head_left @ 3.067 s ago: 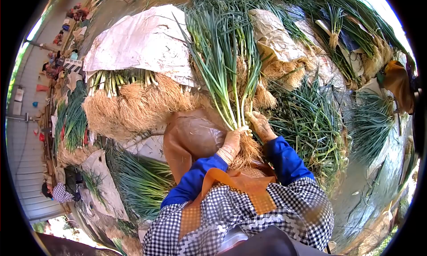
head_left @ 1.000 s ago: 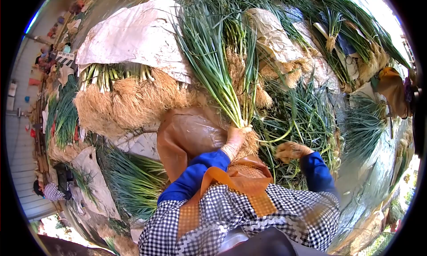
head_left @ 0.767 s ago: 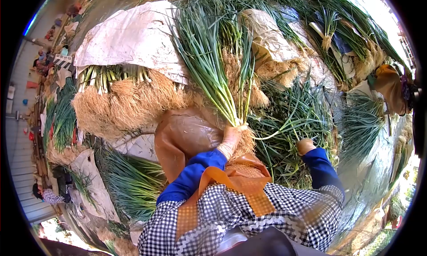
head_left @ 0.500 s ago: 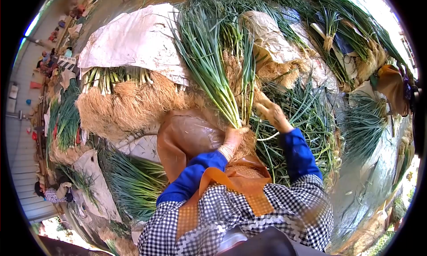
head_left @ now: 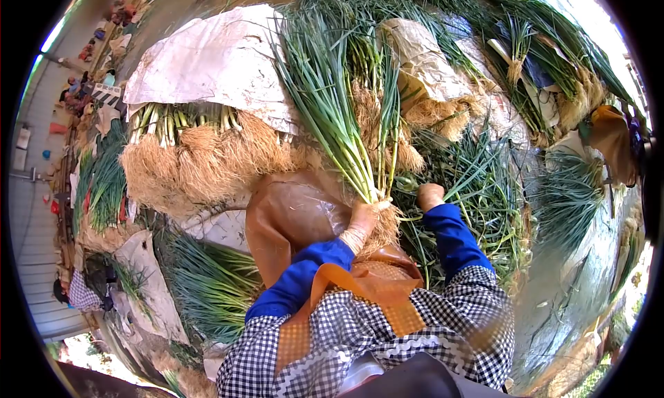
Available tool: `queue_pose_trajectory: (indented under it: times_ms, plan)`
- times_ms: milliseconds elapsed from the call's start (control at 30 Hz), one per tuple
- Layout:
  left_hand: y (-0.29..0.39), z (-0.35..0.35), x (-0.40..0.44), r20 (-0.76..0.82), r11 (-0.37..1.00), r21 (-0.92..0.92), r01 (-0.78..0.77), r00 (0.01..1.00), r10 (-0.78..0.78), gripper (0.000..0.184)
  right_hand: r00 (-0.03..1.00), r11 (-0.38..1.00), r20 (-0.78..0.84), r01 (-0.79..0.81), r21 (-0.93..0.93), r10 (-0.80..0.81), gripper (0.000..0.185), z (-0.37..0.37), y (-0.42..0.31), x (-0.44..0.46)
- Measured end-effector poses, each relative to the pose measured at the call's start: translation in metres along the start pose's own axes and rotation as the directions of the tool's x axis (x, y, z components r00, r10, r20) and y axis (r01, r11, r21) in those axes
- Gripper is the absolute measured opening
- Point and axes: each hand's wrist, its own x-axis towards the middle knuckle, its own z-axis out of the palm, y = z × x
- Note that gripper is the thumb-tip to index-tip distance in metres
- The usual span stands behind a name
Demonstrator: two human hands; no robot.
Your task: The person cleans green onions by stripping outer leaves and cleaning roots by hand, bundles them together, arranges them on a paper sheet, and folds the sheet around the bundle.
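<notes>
My left hand (head_left: 365,217) is closed round a bunch of green onions (head_left: 351,149) just above their roots. The green leaves fan out upward and away from me, and the tan roots (head_left: 382,233) hang below my fingers over the brown apron on my lap. To the right, my right hand (head_left: 430,195) is lowered over a heap of loose green leaves (head_left: 477,190). Its fingers are hidden, and I cannot tell whether it grips anything. More onions with long roots (head_left: 366,111) lie just beyond the held bunch.
A pale sheet (head_left: 211,59) covers rooted onion bundles (head_left: 200,152) at the upper left. A beige sack (head_left: 418,56) lies further back. Green onions also lie at the lower left (head_left: 207,287) and right (head_left: 570,197). Another person (head_left: 86,291) is at the far left edge.
My right hand has moved down beside the held bunch, and its fingers, visible before, are hidden now. My left hand keeps its hold on the green onions almost in place.
</notes>
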Motion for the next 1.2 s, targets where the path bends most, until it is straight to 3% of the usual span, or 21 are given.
queue_pose_trajectory:
  times_ms: [33,100,133,200,233,267,300,333,467,567,667,800,900,933,967,1033,1067,1100,1133,1167,1200]
  plan:
    - [0.002,0.001,0.001,-0.034,0.998,0.061,0.017,0.999,-0.015,0.021,0.986,0.985,0.033,-0.164,-0.048,0.166,0.043,-0.006,0.012,0.012]
    - [-0.002,-0.003,0.003,-0.011,0.997,0.076,0.022,1.0,-0.021,0.02,0.95,0.955,-0.313,0.095,0.281,-0.003,0.036,-0.047,-0.016,-0.017]
    - [-0.001,0.0,0.002,0.006,0.998,0.067,-0.021,1.0,0.021,0.021,0.822,0.837,-0.535,0.425,0.345,-0.197,0.039,-0.042,-0.023,0.002]
    - [0.005,0.005,0.001,0.023,0.995,0.064,-0.076,0.997,0.075,0.022,0.803,0.433,-0.562,0.586,0.686,-0.197,0.044,-0.052,-0.058,0.007]
    - [0.007,0.005,-0.001,0.009,0.996,0.074,-0.051,0.999,0.05,0.023,0.941,0.173,-0.297,0.324,0.93,-0.162,0.044,-0.068,-0.08,-0.007]
    - [0.007,0.004,-0.003,-0.009,0.996,0.082,-0.022,1.0,0.023,0.024,0.905,0.05,-0.347,0.369,0.928,-0.244,0.045,-0.066,-0.093,0.004]
    - [0.008,0.002,-0.003,-0.017,0.996,0.086,-0.028,0.999,0.03,0.024,0.917,0.442,-0.381,0.393,0.806,-0.12,0.045,-0.083,-0.093,-0.009]
    - [0.008,0.001,-0.003,-0.04,0.988,0.14,-0.061,0.997,0.067,0.024,0.86,-0.154,-0.48,0.458,0.876,-0.175,0.041,-0.056,-0.094,0.003]
    - [0.0,0.0,-0.003,-0.079,0.981,0.171,-0.092,0.991,0.106,0.024,0.856,0.164,-0.497,0.474,0.865,0.141,0.029,-0.019,-0.086,0.006]
    - [0.002,-0.002,-0.001,-0.058,0.991,0.123,-0.055,0.996,0.062,0.024,0.691,0.68,-0.718,0.49,0.546,0.078,0.012,-0.004,-0.061,-0.008]
    - [-0.003,-0.003,0.004,-0.034,1.0,-0.017,0.026,0.999,-0.027,0.025,0.617,0.894,-0.787,0.352,0.277,0.001,0.02,-0.011,-0.039,-0.031]
    - [0.007,0.005,-0.002,0.005,0.993,0.076,0.088,0.996,-0.089,0.026,0.715,0.638,-0.629,0.338,0.692,0.304,0.033,0.004,-0.034,-0.033]
    - [0.012,0.008,-0.005,0.051,0.993,0.006,0.12,0.991,-0.12,0.026,0.835,0.225,-0.365,0.295,0.929,0.412,0.048,0.006,-0.043,-0.023]
    - [0.014,0.008,-0.008,0.047,0.993,0.006,0.121,0.991,-0.121,0.026,0.851,-0.104,-0.301,0.378,0.92,0.431,0.048,0.002,-0.055,-0.026]
    - [0.018,0.01,-0.01,0.043,0.987,-0.033,0.157,0.987,-0.156,0.027,0.927,-0.299,-0.095,0.212,0.93,0.363,0.044,-0.013,-0.065,-0.043]
    - [0.016,0.009,-0.01,0.043,0.978,-0.074,0.195,0.98,-0.193,0.027,0.944,-0.212,-0.147,0.215,0.954,0.294,0.04,-0.03,-0.084,-0.07]
    - [0.01,0.003,-0.007,0.039,0.965,-0.104,0.241,0.97,-0.238,0.028,0.862,0.132,-0.462,0.444,0.886,0.206,0.04,-0.011,-0.081,-0.068]
    - [0.007,-0.001,-0.005,0.036,0.949,-0.134,0.285,0.959,-0.283,0.028,0.947,0.209,-0.298,0.27,0.94,0.117,0.034,0.039,-0.061,-0.046]
    - [0.012,0.001,-0.007,0.034,0.949,-0.134,0.285,0.959,-0.283,0.028,0.887,0.71,-0.429,0.411,0.571,-0.168,0.03,0.068,-0.032,-0.043]
    - [0.019,0.007,-0.012,-0.009,0.954,-0.15,0.259,0.965,-0.263,0.027,0.812,0.874,-0.35,0.485,-0.041,-0.467,0.027,0.082,-0.005,-0.043]
    - [0.023,0.01,-0.015,-0.05,0.958,-0.165,0.235,0.968,-0.247,0.026,0.91,0.909,-0.13,0.364,-0.203,-0.394,0.022,0.06,0.007,-0.061]
